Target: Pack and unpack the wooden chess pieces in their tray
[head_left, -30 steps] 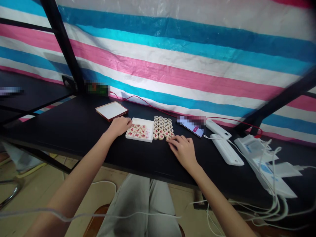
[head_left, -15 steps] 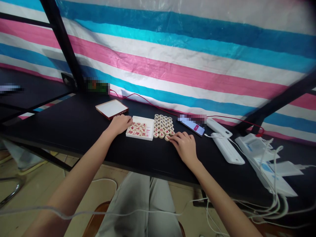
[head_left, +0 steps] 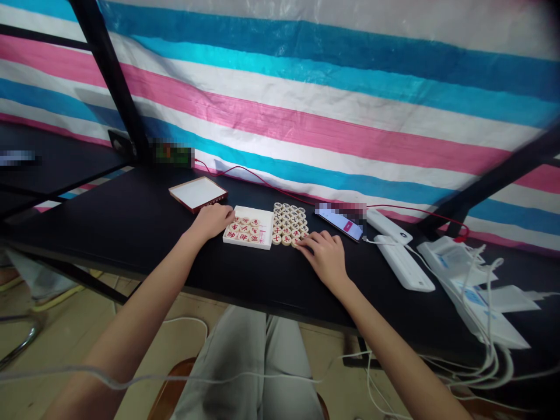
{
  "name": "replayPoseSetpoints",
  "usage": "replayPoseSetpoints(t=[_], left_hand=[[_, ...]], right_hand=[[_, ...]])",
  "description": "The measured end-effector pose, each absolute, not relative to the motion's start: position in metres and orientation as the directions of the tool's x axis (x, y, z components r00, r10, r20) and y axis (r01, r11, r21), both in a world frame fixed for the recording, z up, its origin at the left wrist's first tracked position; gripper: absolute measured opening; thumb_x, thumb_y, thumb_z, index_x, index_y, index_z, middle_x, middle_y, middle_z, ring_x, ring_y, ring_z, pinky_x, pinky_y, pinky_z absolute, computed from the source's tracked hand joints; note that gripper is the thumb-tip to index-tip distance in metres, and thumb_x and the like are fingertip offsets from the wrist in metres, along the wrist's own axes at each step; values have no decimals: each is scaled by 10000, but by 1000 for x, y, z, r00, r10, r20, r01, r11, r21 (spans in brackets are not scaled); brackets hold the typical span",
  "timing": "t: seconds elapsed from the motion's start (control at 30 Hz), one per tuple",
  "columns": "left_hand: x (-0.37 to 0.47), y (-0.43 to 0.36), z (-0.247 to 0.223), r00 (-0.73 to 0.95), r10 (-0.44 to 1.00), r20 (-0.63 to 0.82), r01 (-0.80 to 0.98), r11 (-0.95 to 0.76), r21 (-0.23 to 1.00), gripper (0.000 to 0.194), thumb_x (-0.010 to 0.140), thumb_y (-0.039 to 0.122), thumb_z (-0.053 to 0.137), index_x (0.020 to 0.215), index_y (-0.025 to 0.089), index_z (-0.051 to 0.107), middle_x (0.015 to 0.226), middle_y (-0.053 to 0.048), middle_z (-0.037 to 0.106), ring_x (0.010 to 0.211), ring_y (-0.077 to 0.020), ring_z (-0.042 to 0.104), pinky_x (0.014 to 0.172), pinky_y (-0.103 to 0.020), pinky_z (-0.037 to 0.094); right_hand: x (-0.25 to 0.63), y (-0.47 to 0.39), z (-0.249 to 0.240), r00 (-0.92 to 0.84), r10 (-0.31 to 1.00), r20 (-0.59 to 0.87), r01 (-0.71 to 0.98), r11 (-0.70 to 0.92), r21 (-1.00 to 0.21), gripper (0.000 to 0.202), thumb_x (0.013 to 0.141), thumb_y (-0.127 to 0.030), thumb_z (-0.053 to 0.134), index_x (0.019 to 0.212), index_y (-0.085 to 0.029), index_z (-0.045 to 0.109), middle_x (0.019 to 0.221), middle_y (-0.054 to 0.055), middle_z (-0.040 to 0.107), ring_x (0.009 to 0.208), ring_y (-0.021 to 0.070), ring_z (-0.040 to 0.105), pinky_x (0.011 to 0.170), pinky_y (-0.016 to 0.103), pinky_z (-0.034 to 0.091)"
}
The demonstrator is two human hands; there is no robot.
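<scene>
A shallow white box (head_left: 249, 244) on the black table holds several Chinese chess pieces (head_left: 244, 229) with red characters, in rows on its left side. My left hand (head_left: 212, 221) is closed at the box's upper left corner, fingertips on its rim. Beside the box on the right, several more pieces (head_left: 286, 223) form a tight block of rows. At the block's near right corner, my right hand (head_left: 325, 255) pinches a Chinese chess piece (head_left: 294, 242), partly covered by the fingertips.
An open box lid (head_left: 199, 194) lies behind my left hand. A phone (head_left: 340, 223), white power banks (head_left: 402, 265) and a power strip (head_left: 470, 291) with tangled cables are to the right. A red cable (head_left: 262, 184) runs along the back before a striped sheet.
My right hand has shifted slightly left and away from me, bringing the pinched piece closer against the block. My left hand and the box stay in place.
</scene>
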State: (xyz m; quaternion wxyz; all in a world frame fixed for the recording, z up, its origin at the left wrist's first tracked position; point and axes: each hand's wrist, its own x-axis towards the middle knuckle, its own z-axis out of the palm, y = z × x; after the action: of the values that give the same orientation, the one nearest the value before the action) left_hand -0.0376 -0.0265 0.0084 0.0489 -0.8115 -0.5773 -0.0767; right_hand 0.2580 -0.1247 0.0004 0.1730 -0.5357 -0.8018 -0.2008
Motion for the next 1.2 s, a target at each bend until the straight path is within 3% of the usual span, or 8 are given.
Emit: replayPoseSetpoints(t=[0.3, 0.63, 1.2], left_hand=[[-36, -29, 13, 302, 941, 152, 951, -309, 25, 447, 871, 412, 260, 803, 166, 627, 824, -111, 660, 787, -238, 610, 666, -290, 408], [-36, -28, 12, 310, 937, 158, 947, -319, 30, 442, 870, 415, 264, 802, 171, 627, 824, -106, 663, 795, -235, 610, 662, -283, 409], [-35, -30, 14, 300, 942, 151, 951, -307, 29, 456, 871, 411, 250, 816, 171, 633, 851, -115, 667, 817, -251, 612, 685, -302, 418]], right_hand=[[254, -126, 4, -365, 782, 504, 928, 347, 134, 243, 897, -360, 445, 873, -223, 644, 852, 46, 624, 786, 173, 460, 646, 318, 201], [226, -115, 6, -450, 752, 481, 880, 467, 93, 177, 864, -364, 513, 931, -248, 629, 914, 36, 623, 853, 181, 473, 666, 322, 210], [218, -107, 0, -420, 759, 498, 898, 427, 106, 201, 889, -345, 466, 856, -230, 627, 901, 36, 618, 855, 178, 475, 671, 324, 208]])
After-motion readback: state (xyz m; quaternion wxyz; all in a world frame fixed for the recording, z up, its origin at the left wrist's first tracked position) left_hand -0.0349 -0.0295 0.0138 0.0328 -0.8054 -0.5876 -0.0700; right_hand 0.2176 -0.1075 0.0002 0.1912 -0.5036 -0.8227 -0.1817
